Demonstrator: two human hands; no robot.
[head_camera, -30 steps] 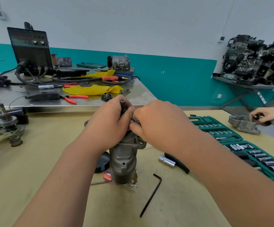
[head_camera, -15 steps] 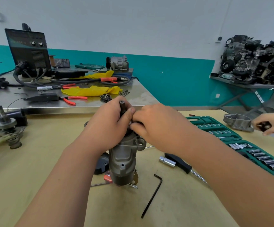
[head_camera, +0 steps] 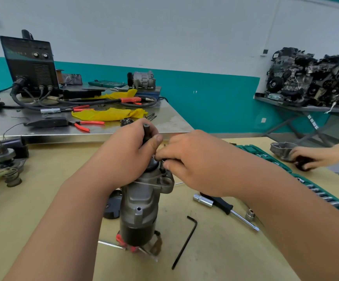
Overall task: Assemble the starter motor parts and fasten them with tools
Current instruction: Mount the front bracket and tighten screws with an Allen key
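Observation:
A grey starter motor [head_camera: 142, 207] stands upright on the wooden table [head_camera: 42, 199]. My left hand [head_camera: 128, 157] grips its top, fingers curled round the dark shaft [head_camera: 146, 130] that sticks up. My right hand [head_camera: 195, 163] pinches a small dark bolt [head_camera: 161, 168] at the flange just right of the shaft. A black hex key [head_camera: 184, 240] lies on the table to the right of the motor. A socket driver with a black handle [head_camera: 223, 207] lies beyond it.
A green socket set [head_camera: 326, 199] runs along the right. Another person's hand [head_camera: 306, 159] rests by a grey metal cover [head_camera: 282, 149] at far right. A black round cap [head_camera: 112, 205] lies behind the motor. Loose motor parts [head_camera: 2, 159] sit at left; a steel bench [head_camera: 174, 122] with tools stands behind.
My hands stay on the motor's top; the right fingers shifted slightly lower on the bolt. The other person's hand moved back to the grey cover.

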